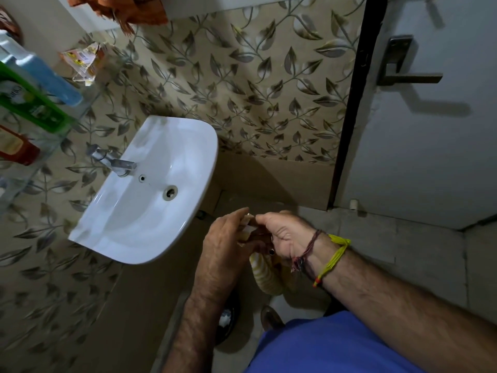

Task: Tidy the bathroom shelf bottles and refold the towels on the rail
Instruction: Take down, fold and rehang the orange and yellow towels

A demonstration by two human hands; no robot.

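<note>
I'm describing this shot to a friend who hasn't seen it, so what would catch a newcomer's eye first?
Probably the white basin against the leaf-patterned wall on the left, with its tap at the back edge. Next, the two hands low in the middle: the left hand and right hand together hold a small pale item, too hidden to identify. Blue and green bottles sit on the glass shelf at far left.

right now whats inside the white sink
The white sink holds nothing loose: only its drain and overflow hole show. The tap hides a small patch of the ledge.
</note>
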